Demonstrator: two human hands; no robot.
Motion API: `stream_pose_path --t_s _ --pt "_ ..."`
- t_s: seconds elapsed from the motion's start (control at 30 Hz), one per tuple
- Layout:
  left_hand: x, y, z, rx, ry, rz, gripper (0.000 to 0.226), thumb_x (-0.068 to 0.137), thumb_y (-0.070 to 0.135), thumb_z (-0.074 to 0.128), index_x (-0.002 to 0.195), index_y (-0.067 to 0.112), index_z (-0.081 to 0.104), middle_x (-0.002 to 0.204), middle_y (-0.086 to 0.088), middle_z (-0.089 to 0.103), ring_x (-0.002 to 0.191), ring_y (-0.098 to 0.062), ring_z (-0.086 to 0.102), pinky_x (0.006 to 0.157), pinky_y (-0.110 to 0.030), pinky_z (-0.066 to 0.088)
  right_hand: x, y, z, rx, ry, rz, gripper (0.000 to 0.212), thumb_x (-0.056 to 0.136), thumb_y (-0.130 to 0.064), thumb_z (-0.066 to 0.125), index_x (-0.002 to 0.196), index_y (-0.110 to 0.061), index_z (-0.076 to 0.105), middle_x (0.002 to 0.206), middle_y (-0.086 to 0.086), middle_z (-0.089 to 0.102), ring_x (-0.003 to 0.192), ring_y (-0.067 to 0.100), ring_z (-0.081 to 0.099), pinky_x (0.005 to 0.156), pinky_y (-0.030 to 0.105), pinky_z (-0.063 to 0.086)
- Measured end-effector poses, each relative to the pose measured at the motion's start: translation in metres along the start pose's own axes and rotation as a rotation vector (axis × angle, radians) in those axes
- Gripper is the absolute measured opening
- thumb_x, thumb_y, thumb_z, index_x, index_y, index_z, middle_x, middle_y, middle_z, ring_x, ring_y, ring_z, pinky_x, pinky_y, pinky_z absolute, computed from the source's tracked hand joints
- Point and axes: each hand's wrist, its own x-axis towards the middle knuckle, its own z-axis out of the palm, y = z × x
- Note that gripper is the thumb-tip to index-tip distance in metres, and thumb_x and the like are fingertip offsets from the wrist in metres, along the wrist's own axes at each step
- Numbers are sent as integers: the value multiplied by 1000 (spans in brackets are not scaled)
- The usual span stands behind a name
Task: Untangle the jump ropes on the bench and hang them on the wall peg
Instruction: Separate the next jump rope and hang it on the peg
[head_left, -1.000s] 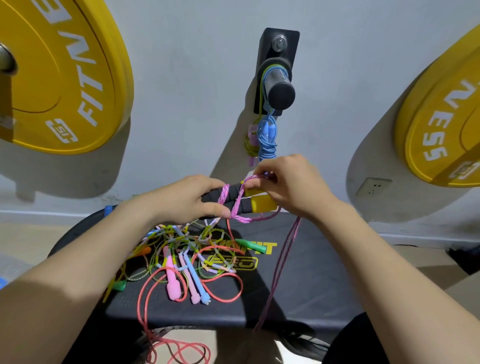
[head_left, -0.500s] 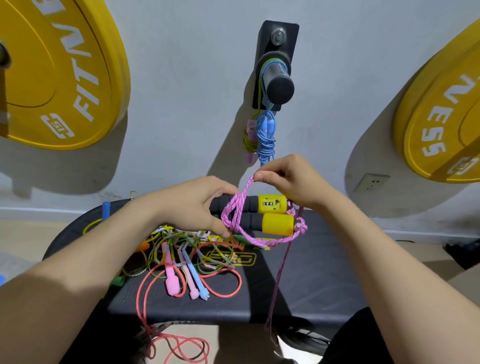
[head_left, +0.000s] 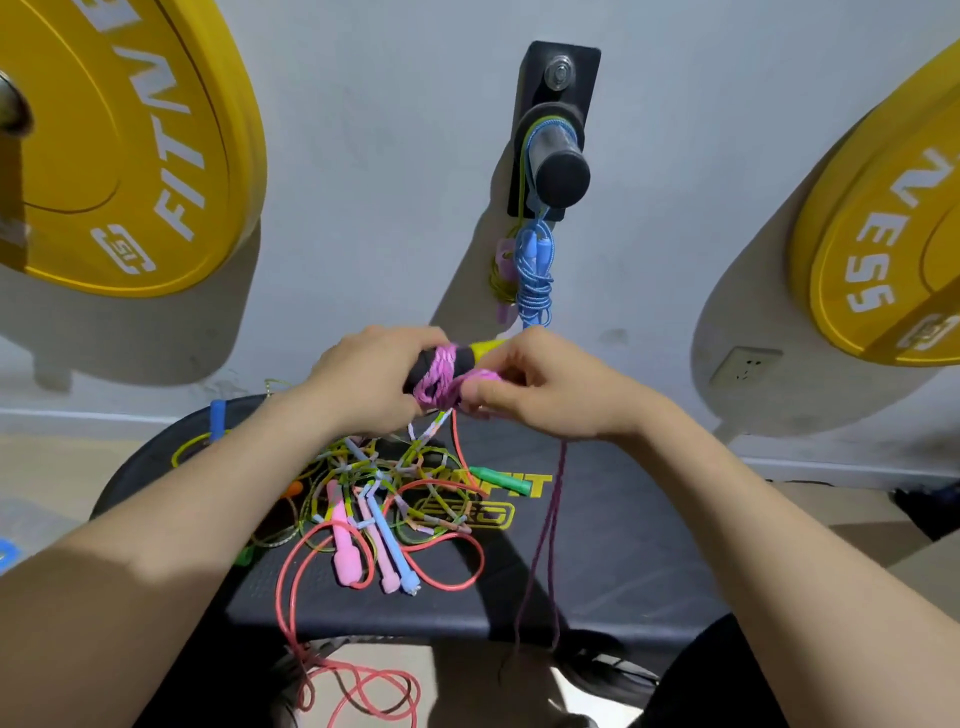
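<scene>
Above the black bench (head_left: 623, 561) with yellow lettering, a pink-and-white speckled rope (head_left: 441, 376) winds round black-and-yellow handles (head_left: 480, 347), a blue-and-white braided rope (head_left: 535, 275) hangs higher, on the bench lie a coral rope (head_left: 447, 586), pink handle (head_left: 344, 551), pale-blue handle (head_left: 390, 545) and green handle (head_left: 501, 480), and yellow plates (head_left: 130, 156) lettered white flank it.

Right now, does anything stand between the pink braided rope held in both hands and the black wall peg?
Nothing visible blocks it. A blue braided rope and a yellow-green cord already hang from the black wall peg, just above the pink braided rope, but at the peg's base; its front end is bare.
</scene>
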Motion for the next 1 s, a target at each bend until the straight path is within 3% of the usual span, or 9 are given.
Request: stream_pose_path --t_s 0.1,0.2,0.3,0.37,0.43,0.57,0.67,0.87,1.0 --pt "-3 10 0 102 -120 192 51 80 20 75 121 46 56 103 8 74 104 -30 67 82 -38 50 -2 12 -13 -151 176 5 37 90 -42 82 73 -11 71 63 6 64 61 19 54 60 40 46" --pt "-5 15 1 38 -159 312 44 79 15 74 114 40 64 92 10 73 93 -23 68 76 -36 47 -3 25 -20 -187 266 83 37 77 -50 89 70 -17 75 54 -8 54 54 10 45 56 33 36" --pt "-3 17 -3 -361 -55 287 35 77 18 83 106 31 70 88 15 71 84 -10 65 71 -31 47 -9 43 -30 175 291 129 14 87 -18 87 77 -12 79 61 -11 63 58 -1 51 62 25 45" --pt "2 18 -5 -505 74 236 39 76 17 88 101 38 66 87 22 70 82 4 63 70 -27 47 -13 47 -29 301 291 85 27 83 6 74 73 -20 73 67 -13 69 63 -1 60 64 24 53" --pt "6 18 -1 -543 190 157 43 74 23 91 102 42 64 85 25 68 80 7 61 69 -27 46 -11 44 -20 293 254 178 36 89 8 61 69 -21 61 63 -10 59 57 9 50 57 28 44" --pt "11 10 10 -360 357 -109 58 77 37 85 129 34 60 111 2 76 102 -32 68 78 -37 48 -5 32 -4 366 -114 299 24 111 -28 55 99 -26 76 65 -5 46 54 11 38 50 25 36" --pt "9 1 9 -27 243 -183 62 80 30 75 136 38 49 116 -9 73 104 -45 66 79 -43 51 -6 23 -4 395 -203 210 27 111 -33 54 111 -26 81 63 -6 40 52 11 32 46 22 31" --pt "1 15 9 119 -53 200 60 79 11 68 125 45 51 94 7 68 103 -27 62 93 -38 39 -7 35 -21 214 157 154 28 99 -26 75 86 -1 79 61 0 56 56 11 44 54 23 40" --pt "1 15 6 -228 -31 275 42 79 26 79 118 37 66 97 10 73 95 -23 67 78 -36 47 -8 45 -28 227 326 132 21 89 -27 84 86 -6 82 67 13 69 62 11 52 58 28 43"
